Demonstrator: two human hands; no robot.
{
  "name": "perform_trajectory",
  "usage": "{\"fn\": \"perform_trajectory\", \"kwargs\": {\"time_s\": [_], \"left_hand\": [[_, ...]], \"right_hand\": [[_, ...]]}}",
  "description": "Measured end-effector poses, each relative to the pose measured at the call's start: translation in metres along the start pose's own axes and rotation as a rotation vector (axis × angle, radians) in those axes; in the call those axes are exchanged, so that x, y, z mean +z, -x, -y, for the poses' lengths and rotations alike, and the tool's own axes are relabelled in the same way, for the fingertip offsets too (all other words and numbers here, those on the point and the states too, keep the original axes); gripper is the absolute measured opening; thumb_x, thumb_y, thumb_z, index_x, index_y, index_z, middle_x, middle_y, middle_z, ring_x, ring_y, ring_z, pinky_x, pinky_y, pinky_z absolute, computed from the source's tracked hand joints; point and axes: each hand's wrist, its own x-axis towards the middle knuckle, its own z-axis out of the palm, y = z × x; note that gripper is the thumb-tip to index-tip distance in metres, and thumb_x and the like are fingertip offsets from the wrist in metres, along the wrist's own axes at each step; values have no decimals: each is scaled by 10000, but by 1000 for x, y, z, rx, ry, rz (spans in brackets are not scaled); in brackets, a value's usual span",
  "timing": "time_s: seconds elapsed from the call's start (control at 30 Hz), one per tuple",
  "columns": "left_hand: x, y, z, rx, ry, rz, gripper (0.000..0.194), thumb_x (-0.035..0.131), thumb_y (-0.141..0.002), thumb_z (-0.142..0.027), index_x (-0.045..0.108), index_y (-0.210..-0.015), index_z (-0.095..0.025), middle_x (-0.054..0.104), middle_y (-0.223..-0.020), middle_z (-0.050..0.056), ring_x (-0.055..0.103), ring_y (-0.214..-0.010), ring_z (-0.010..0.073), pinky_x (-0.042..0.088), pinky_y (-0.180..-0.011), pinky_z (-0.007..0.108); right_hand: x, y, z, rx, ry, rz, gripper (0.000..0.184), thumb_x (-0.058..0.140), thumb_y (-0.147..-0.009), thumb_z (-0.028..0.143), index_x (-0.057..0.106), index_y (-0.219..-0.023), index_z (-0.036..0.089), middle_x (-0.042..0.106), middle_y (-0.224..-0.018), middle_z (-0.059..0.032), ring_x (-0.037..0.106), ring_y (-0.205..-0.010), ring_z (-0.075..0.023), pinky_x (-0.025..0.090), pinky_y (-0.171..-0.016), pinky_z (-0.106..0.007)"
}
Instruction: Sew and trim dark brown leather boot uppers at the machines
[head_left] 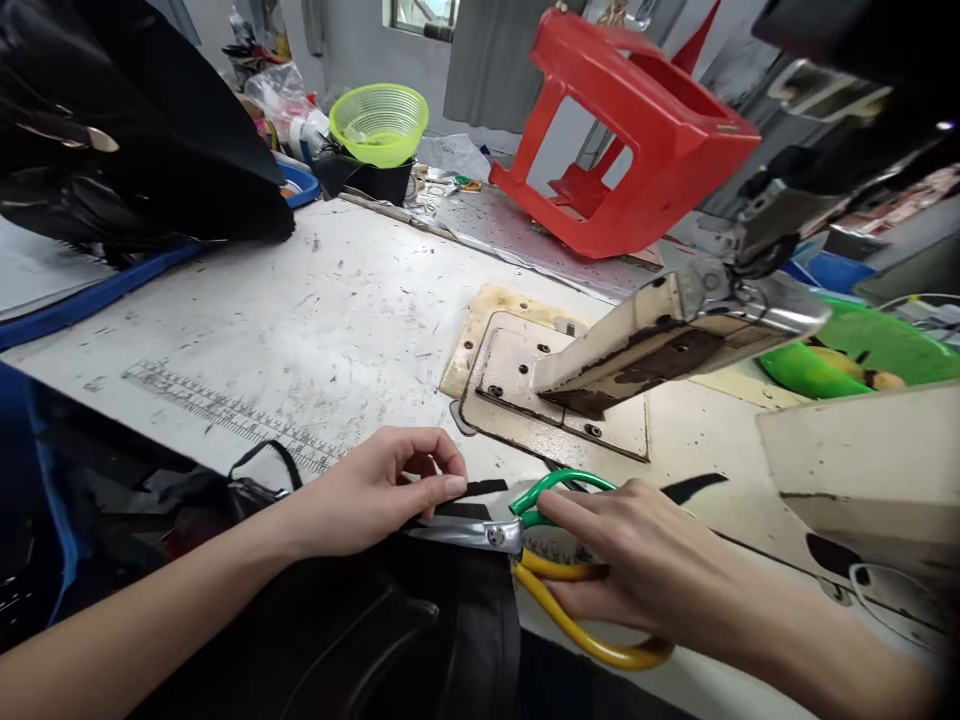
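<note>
My right hand (630,550) is wrapped around the scissors (496,535), which have one green and one yellow handle. Their metal blades point left, reaching under the fingers of my left hand (382,490). Thumb and forefinger of that left hand are pinched on a narrow black strip (484,488), whose free end sticks out to the right. Below the blades lies black leather-like material (390,620) with stitched seams, at the table's front edge. The blade tips are partly hidden by my left hand.
A sewing machine's cream arm (630,350) rises from its plate on the white table (337,280). A red plastic stand (637,140) is behind it. Black material (172,130) is piled at left, near a lime basket (379,120). A green container (892,340) stands right.
</note>
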Motion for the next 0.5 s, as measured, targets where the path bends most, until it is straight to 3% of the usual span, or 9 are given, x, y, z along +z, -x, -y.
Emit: {"fn": "perform_trajectory", "kwargs": {"time_s": [0.27,0.5], "left_hand": [[-8,-4,1,0,151,76,220,661,-908,-372,606,-892,-159,547,-724,-30,559,-667,99,463,-558,178],[-8,-6,2,71,253,115,189,685,-888,-315,608,-848,-147,559,-738,-29,570,-632,88,485,-575,196]], "right_hand": [[-9,8,-6,-76,136,-67,168,580,-914,267,423,-856,246,470,-661,64,433,-479,-139,288,-491,-282],[-14,-8,3,-171,133,-113,190,464,-1016,346,436,-861,239,499,-609,59,457,-407,-134,292,-428,-269]]}}
